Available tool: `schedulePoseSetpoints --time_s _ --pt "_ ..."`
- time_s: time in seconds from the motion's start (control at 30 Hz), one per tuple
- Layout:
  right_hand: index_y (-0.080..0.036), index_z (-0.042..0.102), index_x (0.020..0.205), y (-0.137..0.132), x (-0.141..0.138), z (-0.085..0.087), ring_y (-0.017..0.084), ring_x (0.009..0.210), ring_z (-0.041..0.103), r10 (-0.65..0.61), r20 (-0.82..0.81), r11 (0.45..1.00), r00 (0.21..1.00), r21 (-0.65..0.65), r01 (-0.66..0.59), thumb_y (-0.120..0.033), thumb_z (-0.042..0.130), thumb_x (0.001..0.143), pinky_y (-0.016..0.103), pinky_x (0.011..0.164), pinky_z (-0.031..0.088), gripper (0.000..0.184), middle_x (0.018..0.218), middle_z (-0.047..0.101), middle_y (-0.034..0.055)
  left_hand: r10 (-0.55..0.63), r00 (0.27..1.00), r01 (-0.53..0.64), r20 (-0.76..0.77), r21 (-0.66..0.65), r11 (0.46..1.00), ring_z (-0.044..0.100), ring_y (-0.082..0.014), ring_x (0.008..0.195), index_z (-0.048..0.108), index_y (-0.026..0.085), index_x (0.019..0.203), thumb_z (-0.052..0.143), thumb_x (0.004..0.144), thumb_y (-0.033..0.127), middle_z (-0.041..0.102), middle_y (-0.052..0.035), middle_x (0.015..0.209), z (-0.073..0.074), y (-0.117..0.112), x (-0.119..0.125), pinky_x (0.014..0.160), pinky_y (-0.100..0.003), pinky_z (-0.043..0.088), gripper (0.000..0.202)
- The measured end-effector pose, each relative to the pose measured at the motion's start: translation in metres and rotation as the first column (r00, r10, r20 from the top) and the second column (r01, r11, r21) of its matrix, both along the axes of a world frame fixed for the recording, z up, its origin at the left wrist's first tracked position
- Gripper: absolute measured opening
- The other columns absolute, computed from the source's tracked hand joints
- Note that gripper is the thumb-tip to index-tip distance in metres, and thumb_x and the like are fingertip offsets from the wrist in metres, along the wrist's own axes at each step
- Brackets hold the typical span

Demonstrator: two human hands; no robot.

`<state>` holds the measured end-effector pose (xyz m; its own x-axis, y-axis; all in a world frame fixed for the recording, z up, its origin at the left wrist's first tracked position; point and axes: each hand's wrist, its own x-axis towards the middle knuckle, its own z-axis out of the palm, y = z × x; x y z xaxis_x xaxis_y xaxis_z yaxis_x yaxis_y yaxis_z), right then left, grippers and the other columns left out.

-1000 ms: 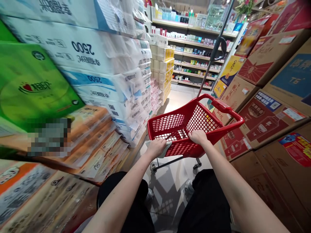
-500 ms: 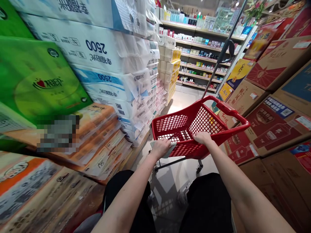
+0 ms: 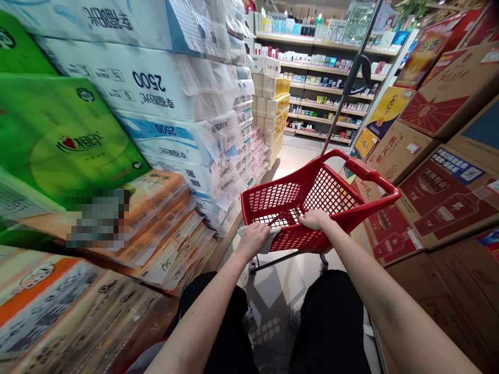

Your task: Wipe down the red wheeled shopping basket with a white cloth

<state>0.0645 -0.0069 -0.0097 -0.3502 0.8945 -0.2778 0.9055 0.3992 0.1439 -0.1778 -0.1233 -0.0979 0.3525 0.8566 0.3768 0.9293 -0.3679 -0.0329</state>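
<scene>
A red plastic shopping cart (image 3: 312, 243) with lattice walls stands on the floor in front of my knees, its handle (image 3: 370, 174) toward the right. My left hand (image 3: 253, 238) is closed over the near rim by the left corner, pressing a pale cloth (image 3: 274, 239) against it. Most of that cloth is hidden under the fingers. Further right along the same rim, my right hand (image 3: 315, 219) is wrapped over the edge, with its fingertips inside the basket. Through the lattice, the basket's bottom shows.
White tissue packs (image 3: 167, 88) are stacked high on the left, with a green pack (image 3: 86, 140) nearer. Cardboard cartons (image 3: 436, 187) line the right side. A grey pole (image 3: 346, 93) rises behind the cart. Shelves of small boxed goods (image 3: 323, 65) stand at the back.
Both my hands have shifted slightly left, the right one sliding along the cart's rim. The cloth stays under my left hand. The view has tilted a little.
</scene>
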Motion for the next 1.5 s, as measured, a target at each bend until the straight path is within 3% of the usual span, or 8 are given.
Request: schedulePoseSetpoints --time_s 0.13,0.2,0.43,0.67,0.83,0.97,1.27,1.5 --pt "-0.015 0.077 0.096 -0.004 0.01 -0.002 0.028 0.099 0.068 0.147 -0.027 0.989 0.989 -0.026 -0.148 -0.044 0.022 0.1 0.034 0.082 0.047 0.062 0.106 0.073 0.0156 -0.082 0.994 0.078 0.075 0.064 0.995 0.055 -0.0222 0.094 0.055 0.019 0.124 0.035 0.101 0.023 0.065 -0.0095 0.104 -0.01 -0.018 -0.011 0.085 -0.036 0.043 0.031" --pt "-0.014 0.077 0.095 -0.007 0.012 -0.003 0.028 0.098 0.068 0.159 -0.054 0.987 0.986 -0.011 -0.16 -0.043 0.021 0.099 0.034 0.082 0.047 0.062 0.105 0.073 0.0154 -0.08 0.989 0.076 0.127 0.037 0.996 0.056 -0.0218 0.093 0.058 0.017 0.119 0.033 0.102 0.025 0.066 -0.0096 0.101 -0.009 -0.02 -0.014 0.085 -0.035 0.043 0.032" --pt "-0.014 0.075 0.099 -0.013 0.009 -0.005 0.032 0.102 0.068 0.143 -0.132 0.99 0.981 -0.003 -0.144 -0.042 0.023 0.097 0.04 0.084 0.05 0.059 0.111 0.073 0.015 0.268 0.956 -0.209 0.121 -0.359 0.909 0.065 -0.0206 0.087 0.064 0.02 0.093 0.028 0.102 0.04 0.071 -0.0072 0.093 0.02 0.011 -0.005 0.074 -0.03 0.042 0.042" --pt "-0.014 0.075 0.106 -0.018 0.01 -0.006 0.032 0.107 0.067 0.079 -0.167 0.997 0.983 -0.011 -0.082 -0.042 0.029 0.095 0.04 0.087 0.05 0.055 0.115 0.072 0.0157 0.389 0.916 -0.341 0.096 -0.323 0.883 0.066 -0.0234 0.081 0.064 0.016 0.094 0.02 0.103 0.038 0.071 -0.0107 0.088 0.018 0.01 0.011 0.069 -0.033 0.041 0.05" --pt "-0.015 0.076 0.102 -0.019 0.016 -0.008 0.03 0.104 0.068 0.082 -0.177 0.996 0.981 0.04 -0.076 -0.04 0.032 0.095 0.037 0.087 0.05 0.052 0.108 0.074 0.0152 0.124 0.986 -0.128 0.109 0.03 0.991 0.058 -0.0231 0.087 0.063 0.014 0.098 0.025 0.103 0.031 0.065 -0.0103 0.088 -0.01 -0.024 -0.003 0.081 -0.036 0.044 0.041" --pt "-0.016 0.077 0.099 -0.018 0.02 -0.009 0.029 0.1 0.069 0.099 -0.179 0.994 0.979 0.06 -0.089 -0.042 0.031 0.095 0.037 0.084 0.05 0.053 0.107 0.074 0.0138 -0.121 0.992 0.122 -0.016 0.104 0.987 0.055 -0.0239 0.101 0.055 0.015 0.126 0.037 0.1 0.023 0.065 -0.0102 0.103 -0.023 -0.035 -0.024 0.097 -0.04 0.041 0.032" --pt "-0.016 0.077 0.099 -0.012 0.023 -0.008 0.029 0.099 0.069 0.119 -0.193 0.992 0.974 0.064 -0.108 -0.043 0.029 0.095 0.036 0.083 0.05 0.055 0.106 0.074 0.0135 -0.037 0.979 0.063 -0.2 0.126 0.99 0.053 -0.0229 0.081 0.061 0.017 0.086 0.042 0.1 0.033 0.061 -0.0071 0.082 -0.001 -0.014 -0.005 0.08 -0.037 0.04 0.028" --pt "-0.017 0.077 0.096 -0.004 0.037 -0.012 0.029 0.098 0.069 0.109 -0.159 0.992 0.981 0.076 -0.098 -0.043 0.033 0.094 0.036 0.082 0.051 0.052 0.104 0.075 0.0129 -0.044 0.999 0.043 0.006 0.105 0.993 0.057 -0.0187 0.074 0.059 0.018 0.074 0.037 0.102 0.032 0.065 -0.0037 0.073 0.0 -0.005 0.021 0.076 -0.035 0.036 0.038"
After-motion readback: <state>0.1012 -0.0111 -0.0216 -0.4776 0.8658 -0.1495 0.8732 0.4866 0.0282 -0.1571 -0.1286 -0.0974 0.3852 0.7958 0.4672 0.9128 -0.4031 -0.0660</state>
